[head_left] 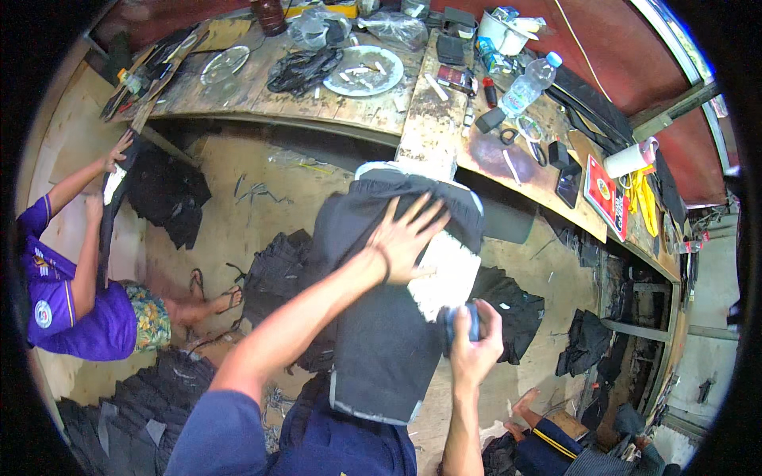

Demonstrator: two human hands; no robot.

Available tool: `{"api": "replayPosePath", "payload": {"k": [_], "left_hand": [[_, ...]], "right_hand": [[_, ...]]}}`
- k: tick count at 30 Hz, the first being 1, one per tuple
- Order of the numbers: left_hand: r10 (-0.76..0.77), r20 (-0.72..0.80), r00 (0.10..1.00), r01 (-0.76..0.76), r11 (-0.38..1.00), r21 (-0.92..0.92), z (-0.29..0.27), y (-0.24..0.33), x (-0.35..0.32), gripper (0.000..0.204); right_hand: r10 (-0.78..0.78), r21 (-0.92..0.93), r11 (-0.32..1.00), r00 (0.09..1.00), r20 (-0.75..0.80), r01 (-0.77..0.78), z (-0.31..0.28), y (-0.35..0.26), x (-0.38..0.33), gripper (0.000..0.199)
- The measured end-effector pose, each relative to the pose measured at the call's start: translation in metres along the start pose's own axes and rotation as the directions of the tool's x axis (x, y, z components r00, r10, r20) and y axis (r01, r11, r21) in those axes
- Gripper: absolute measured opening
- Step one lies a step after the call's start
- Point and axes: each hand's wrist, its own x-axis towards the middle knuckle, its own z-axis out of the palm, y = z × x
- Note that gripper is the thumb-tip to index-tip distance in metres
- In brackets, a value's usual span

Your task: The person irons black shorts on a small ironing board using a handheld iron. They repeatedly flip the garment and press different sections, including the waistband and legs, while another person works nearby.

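A black garment (381,317), apparently shorts with a gathered waist, is stretched over a long board that juts toward me from the table. On its upper right part lies a white patch (446,266), bright against the cloth. My left hand (405,238) is open, fingers spread flat on the fabric, its palm edge touching the patch. At the patch's lower corner, my right hand (478,345) grips a small dark blue block-like object (460,324) between thumb and fingers. Its underside is hidden, so I cannot tell its exact kind.
The wooden table (270,103) ahead holds a white plate (363,70) with white bits, a water bottle (532,83), a phone (567,189) and a red booklet (607,198). Black garments (143,404) lie heaped on the floor. At left, a person in purple (87,309) handles black cloth.
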Motion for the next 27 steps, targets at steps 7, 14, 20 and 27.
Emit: {"api": "replayPosePath", "payload": {"k": [7,14,20,27], "left_hand": [[0.35,-0.428,0.834,-0.367,0.929,0.044,0.014,-0.04,0.095,0.098],[0.313,0.05,0.948,-0.304,0.943,-0.139,0.02,-0.053,0.147,0.095],[0.27,0.048,0.962,-0.263,0.958,-0.115,0.032,-0.049,0.14,0.088],[0.273,0.014,0.962,-0.27,0.956,-0.113,0.024,-0.052,0.141,0.085]], "right_hand": [[-0.553,-0.247,0.696,0.722,0.415,0.674,0.071,-0.006,0.002,0.065],[-0.423,-0.428,0.731,0.845,0.329,0.532,0.126,-0.046,0.062,0.051],[-0.441,-0.132,0.756,0.648,0.621,0.641,0.1,-0.045,-0.004,0.046],[-0.478,-0.305,0.689,0.728,0.491,0.658,0.091,-0.042,-0.002,0.049]]}}
